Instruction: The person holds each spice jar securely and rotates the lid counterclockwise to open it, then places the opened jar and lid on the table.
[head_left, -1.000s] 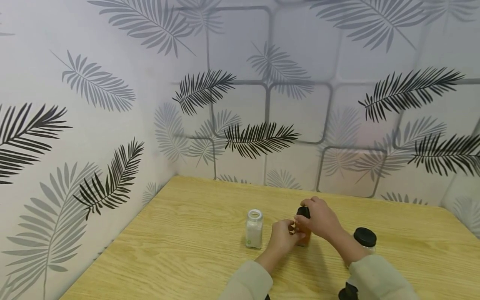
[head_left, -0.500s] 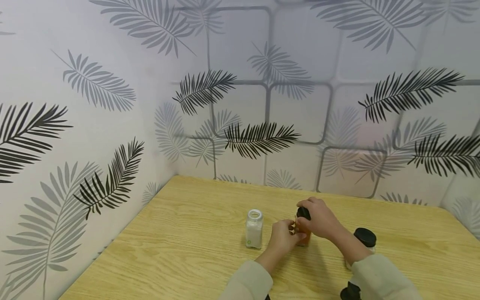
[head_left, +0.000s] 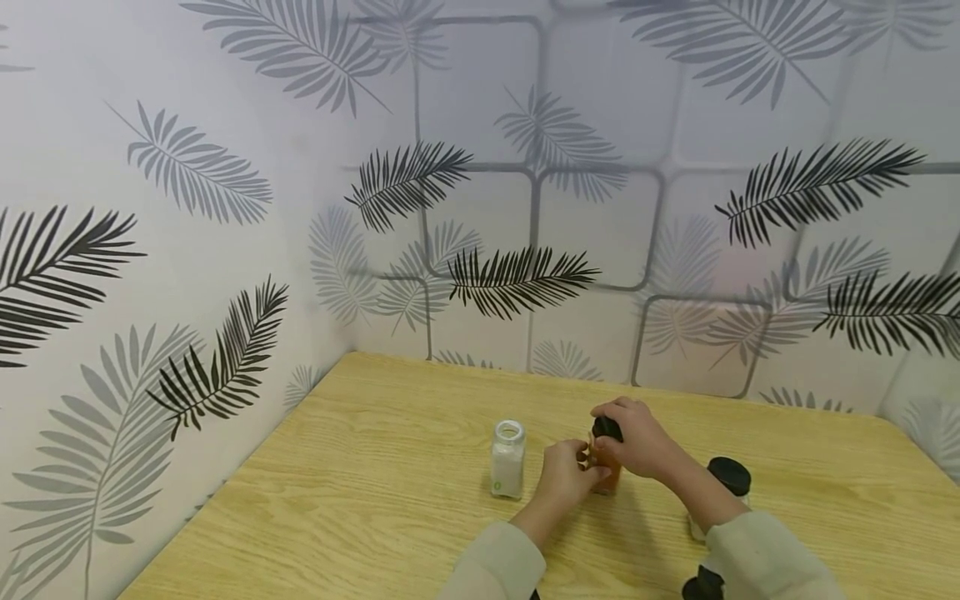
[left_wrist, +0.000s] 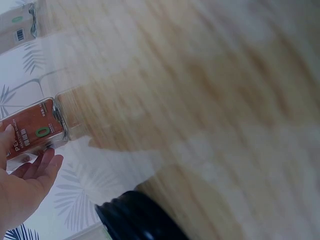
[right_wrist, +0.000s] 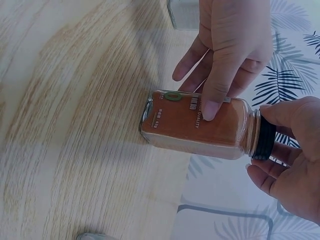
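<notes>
Since a second ago, the right hand (head_left: pixel 637 437) has shifted slightly leftward, gripping the round black cap (right_wrist: pixel 264 137). Beneath, the left hand (head_left: pixel 564 473) pinches the square glass jar of orange-red powder (right_wrist: pixel 192 122), upright on the yellowish wood-grain bench (head_left: pixel 360 475). A slack left grip could let it twist or tip towards the uncapped clear-glass jar (head_left: pixel 507 467).
</notes>
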